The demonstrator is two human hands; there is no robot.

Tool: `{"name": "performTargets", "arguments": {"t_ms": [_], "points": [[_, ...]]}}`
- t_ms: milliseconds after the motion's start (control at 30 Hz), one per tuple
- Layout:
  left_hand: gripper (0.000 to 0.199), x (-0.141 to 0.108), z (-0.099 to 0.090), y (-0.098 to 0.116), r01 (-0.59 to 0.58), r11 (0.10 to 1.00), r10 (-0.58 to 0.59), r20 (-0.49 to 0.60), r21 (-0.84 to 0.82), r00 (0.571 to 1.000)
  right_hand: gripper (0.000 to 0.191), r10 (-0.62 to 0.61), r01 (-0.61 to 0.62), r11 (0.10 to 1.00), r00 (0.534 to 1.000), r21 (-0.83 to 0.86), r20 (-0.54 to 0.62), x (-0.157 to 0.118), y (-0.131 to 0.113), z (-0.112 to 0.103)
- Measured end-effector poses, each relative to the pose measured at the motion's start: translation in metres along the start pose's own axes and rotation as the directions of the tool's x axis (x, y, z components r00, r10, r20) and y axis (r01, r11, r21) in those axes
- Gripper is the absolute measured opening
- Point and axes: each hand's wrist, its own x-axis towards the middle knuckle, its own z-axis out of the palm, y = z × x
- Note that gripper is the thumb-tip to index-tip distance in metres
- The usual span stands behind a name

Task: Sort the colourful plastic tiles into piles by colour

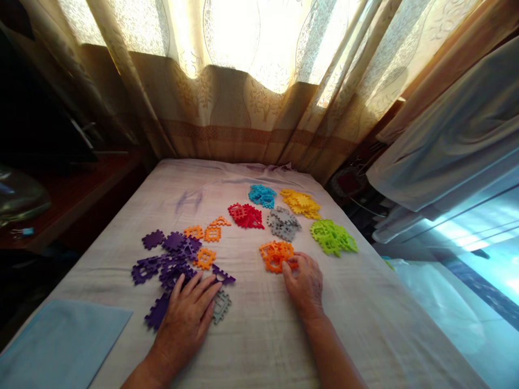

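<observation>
My left hand lies flat with its fingers stretched out over a heap of purple interlocking building pieces, partly hiding them. Beside its fingers are a grey piece and a purple triangular piece. My right hand is at the right edge of a pile of orange interlocking pieces; its thumb and index finger close on an orange piece there. More orange pieces lie by the purple heap, among them a square one and a window-shaped one.
Farther back lie piles of red, blue, grey, yellow and lime green pieces. A light blue folder-like sheet lies at the front left of the cloth-covered table. Curtains hang behind.
</observation>
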Motion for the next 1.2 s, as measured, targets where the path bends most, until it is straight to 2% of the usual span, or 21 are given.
{"name": "performTargets", "arguments": {"t_ms": [133,267,333,433,533,667,867,1200], "points": [[0.037,-0.001,-0.002,0.003,0.026,1.000,-0.026,0.027,-0.008,0.999,0.019,-0.113,0.115,0.992,0.993,0.055,-0.042,0.003,-0.017,0.001],[0.034,0.000,-0.005,0.006,0.041,0.999,-0.040,0.022,-0.015,0.999,0.014,-0.257,0.250,0.941,0.966,0.227,0.002,0.005,-0.049,0.009],[0.032,0.001,-0.007,0.008,0.041,0.999,-0.041,0.017,-0.019,0.999,0.014,-0.310,0.275,0.911,0.948,0.307,0.071,0.006,-0.068,0.015],[0.026,0.002,-0.009,0.009,0.047,0.999,-0.047,0.013,-0.018,0.999,0.014,-0.347,0.247,0.895,0.908,0.371,0.234,0.010,-0.097,0.026],[0.022,0.001,-0.010,0.008,0.063,0.998,-0.063,-0.012,-0.010,0.998,0.019,-0.343,0.203,0.909,0.860,0.364,0.377,0.015,-0.122,0.037],[0.017,0.000,-0.011,0.006,0.100,0.995,-0.100,-0.021,-0.017,0.995,0.032,-0.357,0.226,0.922,0.811,0.313,0.464,0.023,-0.145,0.047],[0.014,-0.001,-0.012,0.002,0.127,0.991,-0.129,-0.048,-0.042,0.991,0.029,-0.402,0.342,0.915,0.731,0.214,0.551,0.028,-0.159,0.047],[0.012,-0.001,-0.009,0.001,0.130,0.988,-0.135,-0.059,-0.080,0.989,0.030,-0.386,0.351,0.920,0.733,0.174,0.560,0.028,-0.156,0.047]]}}
